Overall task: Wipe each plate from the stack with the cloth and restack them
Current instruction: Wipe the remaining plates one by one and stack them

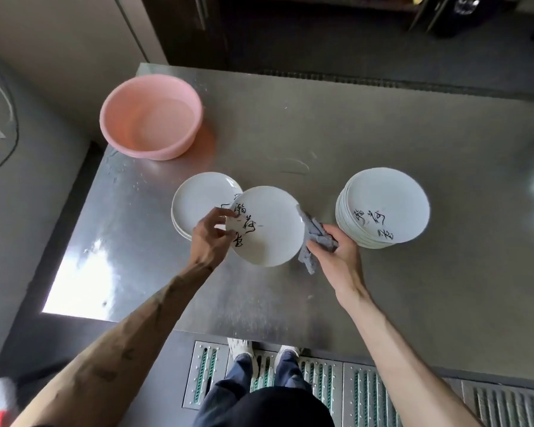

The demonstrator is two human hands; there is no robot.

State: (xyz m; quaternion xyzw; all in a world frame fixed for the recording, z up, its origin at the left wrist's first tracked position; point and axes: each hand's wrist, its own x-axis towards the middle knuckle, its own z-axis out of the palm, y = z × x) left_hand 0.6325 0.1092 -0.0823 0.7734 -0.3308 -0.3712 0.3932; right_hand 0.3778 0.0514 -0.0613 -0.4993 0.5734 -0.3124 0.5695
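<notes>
Status: mid-cycle, one plate in hand.

- Left hand [211, 234] pinches the plate [272, 223] at its left rim, fingers curled over the edge. The plate is held face up just above the table [321, 124], and its left edge overlaps the short stack [198, 195].
- Right hand [341, 257] is closed round the bunched grey cloth [316, 238]. The cloth's upper end sits at the plate's right rim, either touching or just off it; can't tell which. The cloth isn't on the plate face.
- The tall stack [389, 198] is at the right, well apart from the short one, with many plates and black brush lettering on the top one. The short stack at the left shows only a few plates.
- A pink basin [150, 118] is at the far left corner of the table. Can't tell whether there's water in it.

Read on progress: the tall right stack is likely the unwiped source and the short left one the wiped output. That puts the job early, with a few plates done and most left. The reverse flow can't be ruled out from this view.

The held plate looks either just wiped or about to be. The cloth off the face and the plate over the short stack suggest it's about to be set down there. Each of the rest needs a pick from the tall stack, a wipe, and a restack at the left.
</notes>
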